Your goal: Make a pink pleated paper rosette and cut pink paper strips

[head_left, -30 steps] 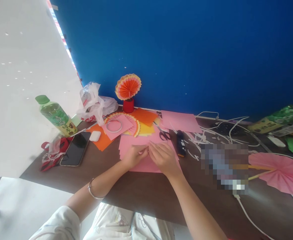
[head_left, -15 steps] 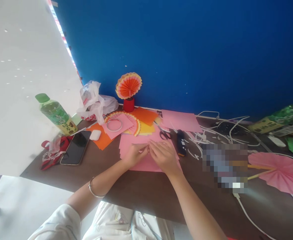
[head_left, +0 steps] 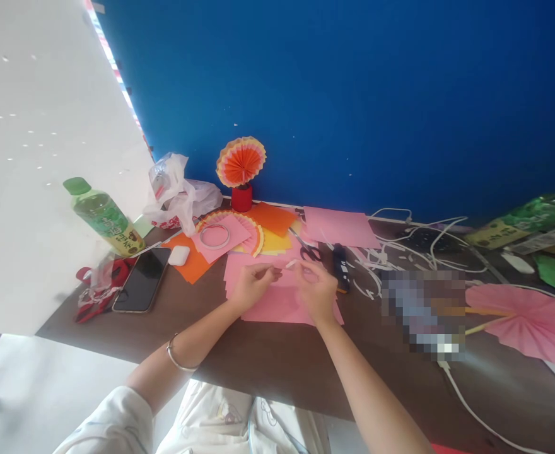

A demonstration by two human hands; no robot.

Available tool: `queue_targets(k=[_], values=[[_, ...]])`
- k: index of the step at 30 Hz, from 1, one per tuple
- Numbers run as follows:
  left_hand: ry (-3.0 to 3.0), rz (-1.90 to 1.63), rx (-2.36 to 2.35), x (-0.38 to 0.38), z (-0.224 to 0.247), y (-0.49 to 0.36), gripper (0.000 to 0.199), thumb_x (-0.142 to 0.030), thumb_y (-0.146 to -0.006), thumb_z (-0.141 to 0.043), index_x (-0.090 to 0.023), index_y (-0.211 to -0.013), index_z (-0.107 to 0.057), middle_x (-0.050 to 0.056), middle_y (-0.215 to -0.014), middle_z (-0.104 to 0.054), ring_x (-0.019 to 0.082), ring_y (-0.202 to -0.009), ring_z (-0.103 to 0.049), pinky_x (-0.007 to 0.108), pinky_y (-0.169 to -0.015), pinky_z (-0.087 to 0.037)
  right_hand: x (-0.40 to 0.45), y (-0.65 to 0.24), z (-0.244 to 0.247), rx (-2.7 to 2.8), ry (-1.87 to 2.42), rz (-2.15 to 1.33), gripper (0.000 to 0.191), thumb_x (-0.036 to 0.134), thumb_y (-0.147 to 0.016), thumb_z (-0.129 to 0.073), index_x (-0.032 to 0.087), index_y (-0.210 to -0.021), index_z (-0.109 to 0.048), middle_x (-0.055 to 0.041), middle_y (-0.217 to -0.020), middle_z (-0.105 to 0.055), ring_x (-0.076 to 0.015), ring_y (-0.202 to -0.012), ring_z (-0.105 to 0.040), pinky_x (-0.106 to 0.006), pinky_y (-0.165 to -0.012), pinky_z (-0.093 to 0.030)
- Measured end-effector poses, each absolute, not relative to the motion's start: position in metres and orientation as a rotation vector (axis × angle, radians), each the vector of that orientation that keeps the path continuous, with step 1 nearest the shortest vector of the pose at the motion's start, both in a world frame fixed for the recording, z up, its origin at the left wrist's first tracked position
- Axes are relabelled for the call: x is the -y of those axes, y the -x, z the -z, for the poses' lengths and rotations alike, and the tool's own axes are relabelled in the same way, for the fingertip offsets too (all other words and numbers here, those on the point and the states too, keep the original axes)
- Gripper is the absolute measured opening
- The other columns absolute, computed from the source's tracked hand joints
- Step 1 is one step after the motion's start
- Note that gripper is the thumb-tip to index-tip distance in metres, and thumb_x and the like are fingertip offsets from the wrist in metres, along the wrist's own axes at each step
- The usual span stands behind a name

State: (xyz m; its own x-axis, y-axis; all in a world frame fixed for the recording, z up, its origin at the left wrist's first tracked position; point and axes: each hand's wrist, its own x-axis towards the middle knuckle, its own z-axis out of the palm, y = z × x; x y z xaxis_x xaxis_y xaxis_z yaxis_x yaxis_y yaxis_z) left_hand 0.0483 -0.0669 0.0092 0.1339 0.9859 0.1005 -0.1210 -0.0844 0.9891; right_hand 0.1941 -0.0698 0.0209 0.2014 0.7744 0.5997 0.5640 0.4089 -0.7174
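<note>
Over a stack of pink paper sheets (head_left: pixel 277 309), both hands are raised slightly apart. My right hand (head_left: pixel 318 291) is closed in a pinch on a small white strip (head_left: pixel 291 263), which looks like a scrap of tape backing. My left hand (head_left: pixel 253 289) also has its fingertips drawn together; whether anything is between them is too small to tell. A roll of tape (head_left: pixel 214 236) lies on pink paper to the left. Just behind my right hand are scissors (head_left: pixel 311 253), and a dark blue tool (head_left: pixel 340 268) lies beside them.
A folded paper fan in a red holder (head_left: pixel 242 198) stands against the blue wall. A green-capped bottle (head_left: pixel 103 217), a phone (head_left: pixel 142 280) and a white earphone case (head_left: pixel 179 255) are at left. White cables (head_left: pixel 436 249) and a pink fan (head_left: pixel 526 321) lie at right.
My hands have moved from touching each other to slightly apart. The small white strip now shows at my right fingertips. The view has shifted a little.
</note>
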Motion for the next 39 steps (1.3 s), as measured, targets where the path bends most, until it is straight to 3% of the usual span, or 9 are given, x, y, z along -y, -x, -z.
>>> queue_targets(k=[3, 10, 13, 17, 19, 22, 28, 34, 39], values=[[-1.042, -1.270, -0.980, 0.058, -0.013, -0.044, 0.034, -0.041, -0.069, -0.063, -0.008, -0.076, -0.067, 0.012, -0.078, -0.070, 0.023, -0.073, -0.067, 0.040, -0.074, -0.055, 0.059, -0.210, -0.017, 1.187, 1.355, -0.401, 0.018, 0.030, -0.073, -0.058, 0.016, -0.077, -0.069, -0.0060, -0.076, -0.070, -0.0214, -0.076, -0.065, -0.035, -0.074, -0.051], [-0.782, -1.353, -1.016, 0.042, -0.023, -0.025, 0.030, -0.036, -0.066, -0.068, -0.007, -0.072, -0.064, 0.015, -0.081, -0.070, 0.024, -0.077, -0.067, 0.041, -0.080, -0.054, 0.026, -0.278, -0.002, 0.732, 1.418, -0.222, 0.031, 0.032, -0.071, -0.055, 0.007, -0.084, -0.067, -0.0131, -0.079, -0.068, -0.0248, -0.075, -0.064, -0.040, -0.073, -0.050], [-0.755, -1.359, -1.017, 0.041, -0.023, -0.022, 0.027, -0.034, -0.067, -0.067, -0.008, -0.072, -0.063, 0.015, -0.083, -0.070, 0.024, -0.080, -0.067, 0.040, -0.081, -0.053, 0.022, -0.297, 0.007, 1.000, 1.547, -0.023, 0.040, 0.032, -0.078, -0.046, 0.003, -0.100, -0.062, -0.0214, -0.095, -0.064, -0.0325, -0.094, -0.059, -0.051, -0.083, -0.043], [-0.769, -1.334, -1.005, 0.041, -0.021, -0.024, 0.028, -0.035, -0.067, -0.067, -0.008, -0.071, -0.063, 0.015, -0.082, -0.070, 0.024, -0.077, -0.068, 0.041, -0.081, -0.053, 0.026, -0.284, 0.011, 1.306, 1.547, 0.320, 0.056, 0.035, -0.079, -0.048, 0.000, -0.123, -0.044, -0.0304, -0.129, -0.038, -0.0395, -0.121, -0.034, -0.064, -0.093, -0.025], [-0.779, -1.313, -1.003, 0.041, -0.020, -0.024, 0.030, -0.037, -0.066, -0.067, -0.008, -0.071, -0.063, 0.015, -0.081, -0.070, 0.024, -0.076, -0.068, 0.041, -0.080, -0.053, 0.031, -0.266, 0.006, 1.378, 1.484, 0.236, 0.054, 0.039, -0.080, -0.048, 0.007, -0.123, -0.046, -0.0262, -0.123, -0.047, -0.0359, -0.114, -0.043, -0.060, -0.088, -0.033], [-0.772, -1.317, -0.955, 0.040, -0.018, -0.023, 0.031, -0.039, -0.066, -0.067, -0.008, -0.071, -0.064, 0.014, -0.080, -0.070, 0.025, -0.079, -0.067, 0.040, -0.080, -0.053, 0.042, -0.240, -0.005, 1.428, 1.413, -0.269, 0.041, 0.043, -0.079, -0.050, 0.014, -0.106, -0.060, -0.0143, -0.093, -0.065, -0.0249, -0.085, -0.060, -0.041, -0.072, -0.049], [-0.955, -1.144, -0.800, 0.053, -0.018, -0.035, 0.032, -0.032, -0.060, -0.074, -0.009, -0.082, -0.068, 0.013, -0.087, -0.070, 0.025, -0.087, -0.065, 0.040, -0.086, -0.050, 0.057, -0.210, -0.017, 1.200, 1.351, -0.741, 0.034, 0.044, -0.069, -0.063, 0.014, -0.084, -0.063, -0.0066, -0.070, -0.067, -0.0171, -0.059, -0.062, -0.029, -0.055, -0.050], [-1.030, -1.065, -0.852, 0.061, -0.014, -0.048, 0.038, -0.042, -0.066, -0.068, -0.010, -0.085, -0.069, 0.012, -0.085, -0.071, 0.022, -0.080, -0.067, 0.039, -0.083, -0.051, 0.064, -0.196, -0.018, 1.426, 1.268, -0.625, 0.025, 0.040, -0.076, -0.057, 0.016, -0.078, -0.062, -0.0054, -0.073, -0.067, -0.0173, -0.065, -0.063, -0.029, -0.059, -0.052], [-0.991, -1.131, -0.867, 0.057, -0.011, -0.047, 0.040, -0.045, -0.064, -0.068, -0.009, -0.078, -0.067, 0.013, -0.082, -0.070, 0.022, -0.078, -0.067, 0.038, -0.080, -0.052, 0.068, -0.195, -0.022, 1.784, 1.188, 0.082, 0.014, 0.027, -0.082, -0.054, 0.021, -0.086, -0.065, -0.0068, -0.087, -0.065, -0.0197, -0.081, -0.060, -0.036, -0.076, -0.048]])
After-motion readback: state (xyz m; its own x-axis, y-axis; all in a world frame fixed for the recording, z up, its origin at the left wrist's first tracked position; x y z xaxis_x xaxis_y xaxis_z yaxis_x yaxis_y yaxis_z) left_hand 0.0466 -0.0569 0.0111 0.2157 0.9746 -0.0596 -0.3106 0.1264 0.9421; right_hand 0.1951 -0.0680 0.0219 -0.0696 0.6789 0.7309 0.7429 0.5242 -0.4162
